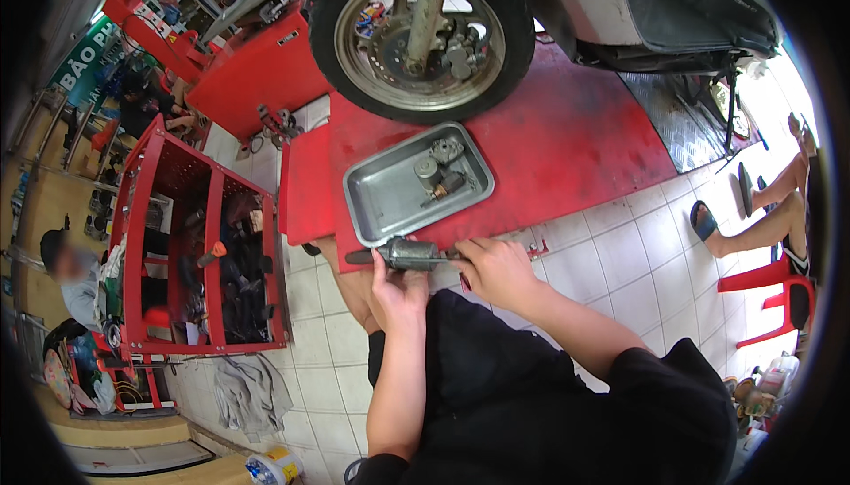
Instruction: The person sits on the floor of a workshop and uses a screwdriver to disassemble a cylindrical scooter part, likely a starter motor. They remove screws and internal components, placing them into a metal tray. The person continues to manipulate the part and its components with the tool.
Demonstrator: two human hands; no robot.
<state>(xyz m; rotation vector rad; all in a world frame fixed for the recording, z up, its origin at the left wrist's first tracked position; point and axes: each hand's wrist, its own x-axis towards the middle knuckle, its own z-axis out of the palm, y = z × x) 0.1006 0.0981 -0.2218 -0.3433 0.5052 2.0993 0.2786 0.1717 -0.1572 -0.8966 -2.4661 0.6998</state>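
Just past the near edge of the red lift platform (pixel 567 170), I hold a grey cylindrical metal part (pixel 413 255) that looks like a small motor. My left hand (pixel 398 294) is closed round it from below, thumb on its left side. A dark rounded piece (pixel 359 256) sticks out at its left end. My right hand (pixel 496 268) is closed at the other end, its fingers pinching a thin rod (pixel 453 256) there; whether the rod belongs to the part I cannot tell. Beyond my hands a grey metal tray (pixel 381 206) holds several small metal parts (pixel 428 169).
A scooter's front wheel (pixel 421 51) stands on the platform behind the tray. To the left is a red tool trolley (pixel 212 246) with an orange-handled tool (pixel 212 255). A grey cloth (pixel 252 392) lies on the tiles. At right sits another person (pixel 779 219) beside a red chair (pixel 770 294).
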